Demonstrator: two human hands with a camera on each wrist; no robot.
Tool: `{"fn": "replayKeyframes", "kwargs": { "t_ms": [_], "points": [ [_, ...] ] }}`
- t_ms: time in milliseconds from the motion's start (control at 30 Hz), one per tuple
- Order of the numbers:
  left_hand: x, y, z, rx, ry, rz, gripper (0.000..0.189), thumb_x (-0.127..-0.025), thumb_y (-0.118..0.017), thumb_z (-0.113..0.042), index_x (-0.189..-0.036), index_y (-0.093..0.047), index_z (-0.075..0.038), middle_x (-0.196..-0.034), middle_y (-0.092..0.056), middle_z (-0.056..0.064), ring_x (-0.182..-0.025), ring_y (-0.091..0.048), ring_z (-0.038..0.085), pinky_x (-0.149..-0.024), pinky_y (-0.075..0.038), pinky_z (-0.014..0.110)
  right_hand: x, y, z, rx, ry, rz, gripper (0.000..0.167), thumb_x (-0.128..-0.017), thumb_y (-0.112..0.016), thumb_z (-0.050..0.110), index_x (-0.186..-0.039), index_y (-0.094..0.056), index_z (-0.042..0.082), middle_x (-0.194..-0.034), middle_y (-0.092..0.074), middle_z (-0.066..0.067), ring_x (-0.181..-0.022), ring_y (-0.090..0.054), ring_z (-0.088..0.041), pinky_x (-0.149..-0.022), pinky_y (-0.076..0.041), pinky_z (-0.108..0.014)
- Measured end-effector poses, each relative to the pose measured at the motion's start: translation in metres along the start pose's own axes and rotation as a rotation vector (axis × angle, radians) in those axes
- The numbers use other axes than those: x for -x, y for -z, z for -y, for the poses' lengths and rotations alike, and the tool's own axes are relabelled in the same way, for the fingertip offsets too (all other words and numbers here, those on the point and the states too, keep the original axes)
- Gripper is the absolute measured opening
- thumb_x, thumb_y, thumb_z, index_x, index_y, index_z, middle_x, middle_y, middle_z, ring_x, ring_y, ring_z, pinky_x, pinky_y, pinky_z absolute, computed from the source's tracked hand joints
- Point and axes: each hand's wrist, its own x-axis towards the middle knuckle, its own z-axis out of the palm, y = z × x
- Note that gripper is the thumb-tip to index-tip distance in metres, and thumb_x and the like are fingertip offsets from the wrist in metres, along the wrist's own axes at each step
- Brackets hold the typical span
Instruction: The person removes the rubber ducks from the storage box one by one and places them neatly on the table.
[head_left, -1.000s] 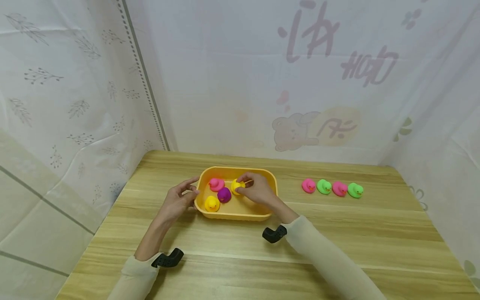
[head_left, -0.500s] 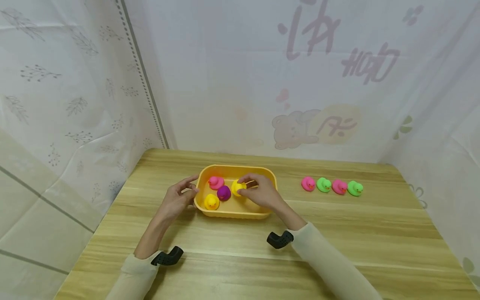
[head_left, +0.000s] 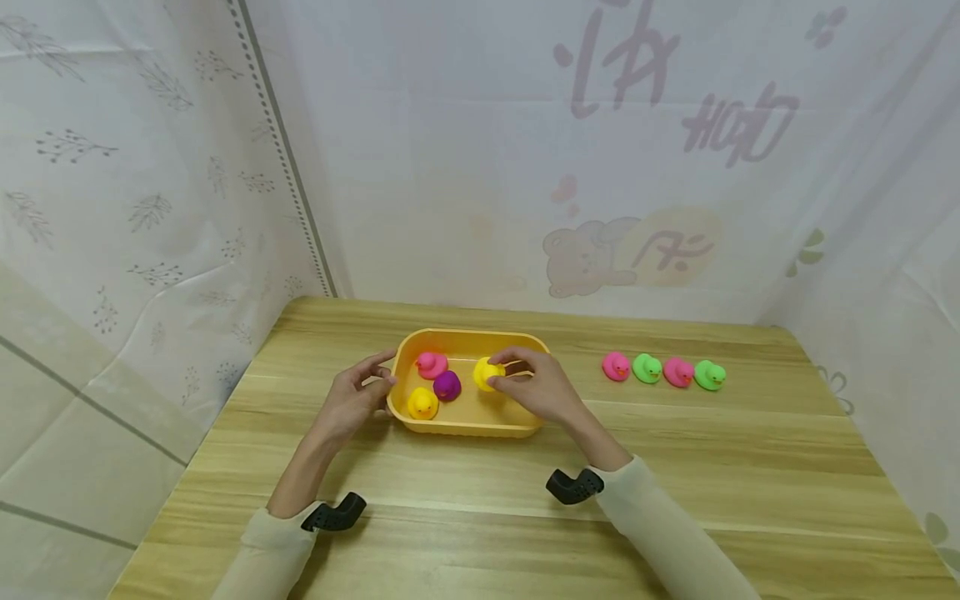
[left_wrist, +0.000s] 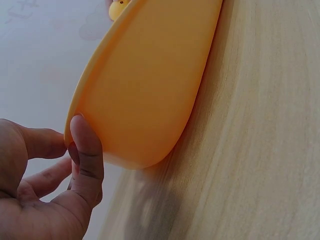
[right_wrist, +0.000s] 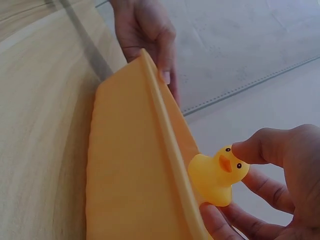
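Note:
My right hand (head_left: 538,387) pinches a yellow rubber duck (head_left: 483,374) between thumb and fingers, over the right half of an orange-yellow plastic bin (head_left: 465,430). In the right wrist view this duck (right_wrist: 211,179) appears at the bin's rim, its orange beak showing. At the bin's left end my left hand (head_left: 356,402) holds the wall; the left wrist view has its thumb (left_wrist: 89,155) against the outer side. Inside, on the left, lie a pink duck (head_left: 432,365), a purple duck (head_left: 447,386) and a second yellow duck (head_left: 423,404).
Right of the bin, a row of ducks stands on the wooden table (head_left: 480,517): a pink one (head_left: 617,367), a green one (head_left: 647,368), another pink (head_left: 678,372) and another green (head_left: 709,375). A patterned cloth (head_left: 450,167) hangs behind the table.
My right hand has shifted slightly right with the yellow duck, away from the purple one. My left hand keeps its place at the bin's left end.

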Motion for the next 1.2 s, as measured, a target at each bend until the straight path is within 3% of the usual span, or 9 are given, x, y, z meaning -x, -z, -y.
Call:
{"fn": "replayKeyframes", "kwargs": {
  "t_ms": [867,1200],
  "points": [
    [0.001,-0.001,-0.001,-0.011,0.000,-0.002,0.051,-0.104,-0.052,-0.006,-0.154,-0.043,-0.005,-0.112,-0.049,0.014,-0.070,-0.064,0.012,-0.071,-0.062,0.027,0.019,0.035,-0.013,-0.012,-0.002,-0.095,0.028,-0.092,-0.077,0.031,-0.117,-0.072,0.020,-0.121,-0.071,-0.003,-0.110,-0.067,-0.026,-0.088,-0.060,-0.033],
    [0.000,0.001,0.000,-0.013,0.004,-0.003,0.052,-0.103,-0.054,-0.006,-0.154,-0.043,-0.005,-0.113,-0.048,0.014,-0.071,-0.064,0.013,-0.071,-0.062,0.027,0.026,0.054,-0.021,-0.053,-0.041,-0.112,0.034,-0.092,-0.078,0.031,-0.121,-0.071,0.015,-0.126,-0.069,-0.007,-0.115,-0.066,-0.028,-0.093,-0.060,-0.036]
  ]
}}
